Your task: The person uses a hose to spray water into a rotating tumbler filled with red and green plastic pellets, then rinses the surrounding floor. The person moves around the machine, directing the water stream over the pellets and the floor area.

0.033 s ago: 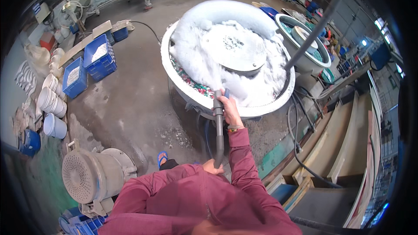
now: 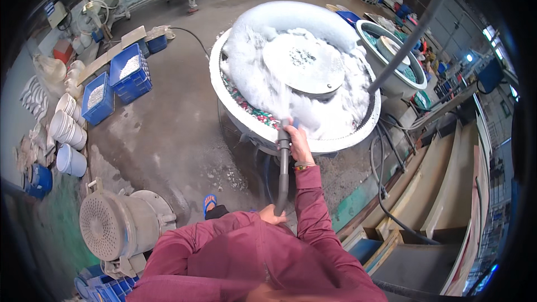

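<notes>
A grey plastic pipe (image 2: 284, 162) stands before my body, its top end at the near rim of a big round tub (image 2: 224, 96). My right hand (image 2: 300, 146) is wrapped round its upper part, beside a small blue lever (image 2: 296, 123). Lower down, close to my waist, my left hand (image 2: 272, 215) is closed on the pipe's bent bottom end; its fingers are partly hidden. Water (image 2: 284, 99) sprays from the pipe into the tub. White foam (image 2: 246, 39) fills much of it, around a pale round centre plate (image 2: 313, 72). Small red, green and white pieces (image 2: 258, 115) show at the tub's near left.
A slanting metal pole (image 2: 411, 36) crosses the tub's right side. Behind it stands a second tub (image 2: 411, 83). Black hoses (image 2: 383, 179) run along the floor by wooden partitions (image 2: 430, 173). Left are blue crates (image 2: 130, 75), white buckets (image 2: 71, 160) and a perforated drum machine (image 2: 103, 226).
The pipe's top end and my right hand have shifted slightly right and toward me. The spray has moved with them. Both hands keep their hold.
</notes>
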Tool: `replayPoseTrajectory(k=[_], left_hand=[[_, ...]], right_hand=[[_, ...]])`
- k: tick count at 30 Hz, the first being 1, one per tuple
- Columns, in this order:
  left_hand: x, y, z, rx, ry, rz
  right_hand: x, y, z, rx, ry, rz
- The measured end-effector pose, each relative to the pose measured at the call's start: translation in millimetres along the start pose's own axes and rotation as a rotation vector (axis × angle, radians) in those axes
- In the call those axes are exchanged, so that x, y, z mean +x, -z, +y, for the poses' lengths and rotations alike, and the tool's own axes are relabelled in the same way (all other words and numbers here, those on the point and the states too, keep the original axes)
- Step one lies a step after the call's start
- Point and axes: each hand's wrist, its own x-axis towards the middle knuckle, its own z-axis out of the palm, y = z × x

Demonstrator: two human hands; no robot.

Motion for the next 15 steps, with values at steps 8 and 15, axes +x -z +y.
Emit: replayPoseTrajectory(k=[8, 15], left_hand=[[-10.6, 66.5, 21.8, 0.101, 0.163, 0.074], [-23.4, 119.0, 33.1, -0.267, 0.242, 0.153]], right_hand=[[7.1, 47.1, 16.3, 0.157, 0.041, 0.366], [85.2, -32.8, 32.3, -0.031, -0.098, 0.300]])
